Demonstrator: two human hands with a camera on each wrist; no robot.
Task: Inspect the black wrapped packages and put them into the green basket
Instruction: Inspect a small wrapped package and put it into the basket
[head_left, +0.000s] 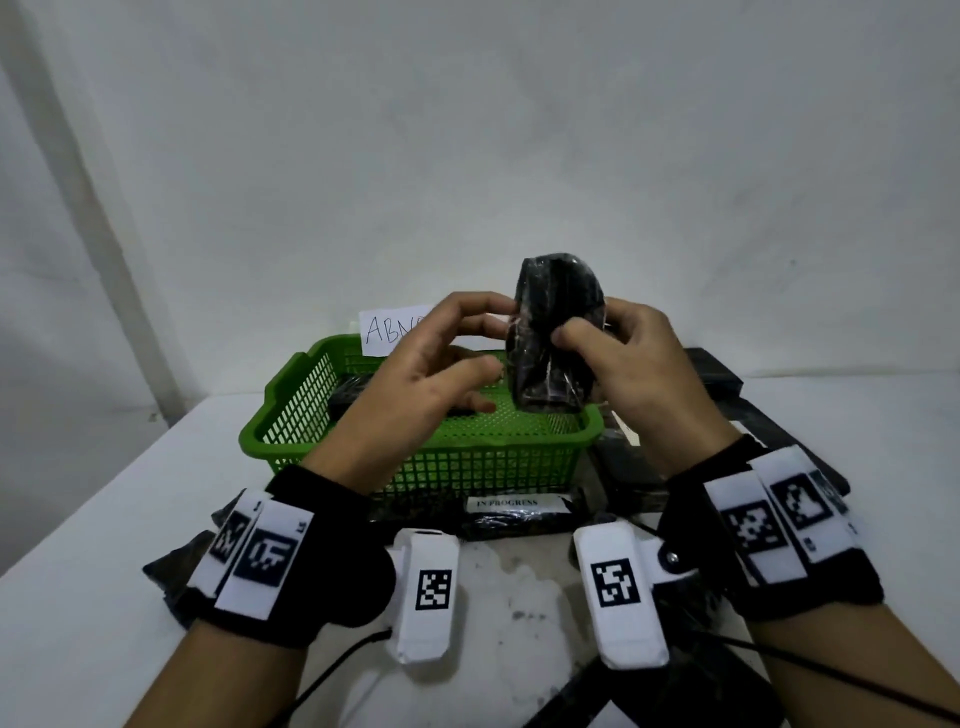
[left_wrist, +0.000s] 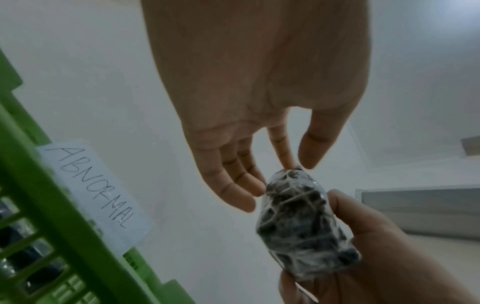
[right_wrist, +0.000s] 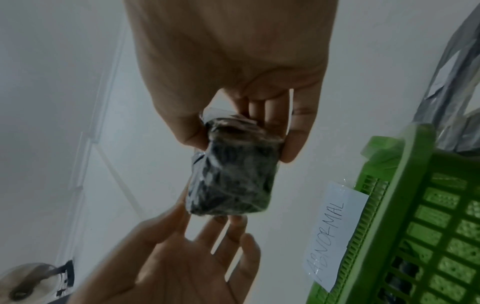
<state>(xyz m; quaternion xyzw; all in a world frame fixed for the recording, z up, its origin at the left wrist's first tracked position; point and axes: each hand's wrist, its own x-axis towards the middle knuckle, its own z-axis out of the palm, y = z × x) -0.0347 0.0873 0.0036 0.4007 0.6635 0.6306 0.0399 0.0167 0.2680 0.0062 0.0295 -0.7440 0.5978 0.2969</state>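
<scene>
A black wrapped package (head_left: 556, 332) (left_wrist: 298, 222) (right_wrist: 233, 181) in shiny clear film stands upright in the air over the green basket (head_left: 467, 467). My right hand (head_left: 582, 332) (right_wrist: 259, 109) grips it, thumb on the near face and fingers behind. My left hand (head_left: 467, 353) (left_wrist: 280, 164) is spread beside it, and only its straight fingertips touch the package's left edge and end. One more black package (head_left: 353, 395) lies inside the basket at the left.
A paper label reading ABNORMAL (head_left: 389, 330) (left_wrist: 96, 197) (right_wrist: 335, 232) is stuck on the basket's far rim. More black packages (head_left: 717, 374) lie to the basket's right, and one labelled IN PROGRESS (head_left: 514, 503) lies in front. Another black package (head_left: 176, 566) sits at my left wrist.
</scene>
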